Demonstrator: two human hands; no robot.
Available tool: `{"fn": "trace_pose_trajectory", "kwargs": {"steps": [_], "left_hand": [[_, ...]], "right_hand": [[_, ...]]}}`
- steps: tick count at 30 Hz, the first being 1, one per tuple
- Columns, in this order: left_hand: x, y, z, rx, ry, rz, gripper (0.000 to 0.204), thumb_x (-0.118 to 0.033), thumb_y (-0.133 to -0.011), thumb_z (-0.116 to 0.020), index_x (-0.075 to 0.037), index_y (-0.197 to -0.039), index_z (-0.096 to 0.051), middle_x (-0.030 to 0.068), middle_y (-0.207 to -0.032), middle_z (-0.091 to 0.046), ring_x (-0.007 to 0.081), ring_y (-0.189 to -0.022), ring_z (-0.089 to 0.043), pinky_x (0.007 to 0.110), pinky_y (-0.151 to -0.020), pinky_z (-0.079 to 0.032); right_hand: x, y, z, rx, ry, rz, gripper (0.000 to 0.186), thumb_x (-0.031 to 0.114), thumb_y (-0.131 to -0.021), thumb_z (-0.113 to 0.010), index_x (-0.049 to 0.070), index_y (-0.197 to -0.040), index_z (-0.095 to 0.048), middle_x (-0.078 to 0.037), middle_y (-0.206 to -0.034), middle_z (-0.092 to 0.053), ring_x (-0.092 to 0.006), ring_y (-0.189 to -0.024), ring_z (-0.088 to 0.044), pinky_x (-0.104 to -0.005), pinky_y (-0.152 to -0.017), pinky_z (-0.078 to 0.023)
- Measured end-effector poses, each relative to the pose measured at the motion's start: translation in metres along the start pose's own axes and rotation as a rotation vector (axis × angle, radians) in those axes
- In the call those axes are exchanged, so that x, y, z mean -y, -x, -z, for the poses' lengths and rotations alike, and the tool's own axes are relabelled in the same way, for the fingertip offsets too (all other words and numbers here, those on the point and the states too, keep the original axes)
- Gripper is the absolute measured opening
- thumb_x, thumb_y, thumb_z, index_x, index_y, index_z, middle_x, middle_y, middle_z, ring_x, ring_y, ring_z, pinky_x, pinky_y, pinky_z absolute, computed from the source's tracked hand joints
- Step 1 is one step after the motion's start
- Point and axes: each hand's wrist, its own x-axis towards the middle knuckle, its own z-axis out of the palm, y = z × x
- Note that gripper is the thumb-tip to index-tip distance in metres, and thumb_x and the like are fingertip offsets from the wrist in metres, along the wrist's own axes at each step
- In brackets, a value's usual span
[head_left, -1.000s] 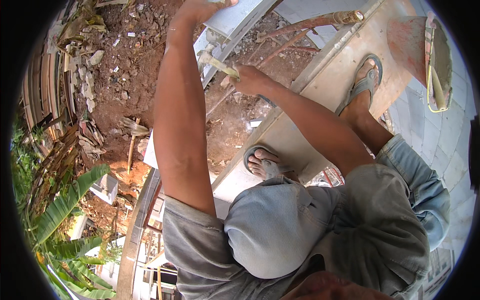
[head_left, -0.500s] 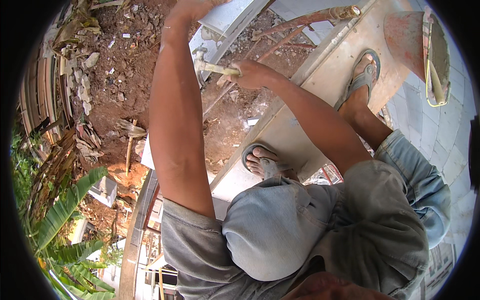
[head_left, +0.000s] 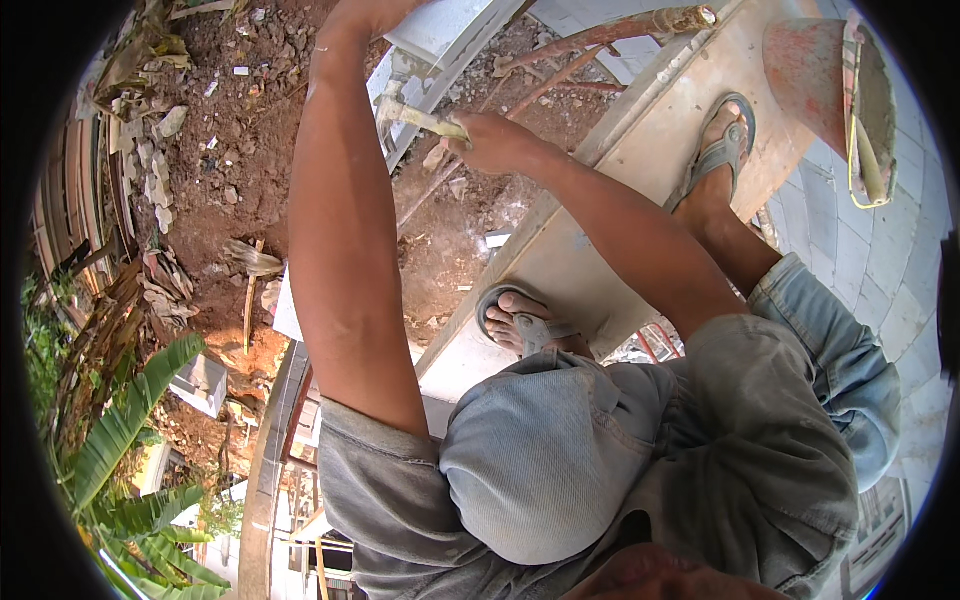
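At twelve o'clock the right hand (head_left: 490, 143) is wrapped around a hammer (head_left: 425, 120), which points toward ten o'clock. The left hand (head_left: 385, 12), at eleven o'clock by a white block (head_left: 435, 35), is partly cut off; I cannot tell its grip.

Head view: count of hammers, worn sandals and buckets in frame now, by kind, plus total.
Hammer: 1, gripped in the right hand
Sandals: 2, both worn
Bucket: 1, reddish and grey
Total: 4
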Motion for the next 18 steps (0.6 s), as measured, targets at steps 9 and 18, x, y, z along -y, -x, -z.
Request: {"fn": "trace_pose_trajectory", "kwargs": {"steps": [9,18], "left_hand": [[-0.009,0.000,-0.006,-0.030,-0.041,0.016,0.055,-0.041,-0.079,-0.077,-0.002,-0.116,-0.064,0.0129,-0.105,-0.070,0.0212,-0.095,-0.065,0.033,-0.086,-0.049],[-0.003,0.012,0.007,-0.060,0.003,-0.002,0.056,-0.036,-0.077,-0.079,-0.001,-0.118,-0.063,0.0139,-0.107,-0.070,0.0216,-0.095,-0.065,0.033,-0.087,-0.049]], "right_hand": [[-0.016,0.001,-0.010,-0.050,0.043,0.038,0.052,0.038,-0.095,-0.056,-0.003,-0.127,-0.052,-0.027,-0.107,-0.063,-0.0373,-0.100,-0.063,-0.0442,-0.088,-0.048],[0.006,0.008,0.002,0.064,-0.056,0.012,0.035,0.028,-0.093,-0.057,-0.001,-0.114,-0.057,-0.021,-0.090,-0.066,-0.0361,-0.085,-0.066,-0.0455,-0.076,-0.049]]}}
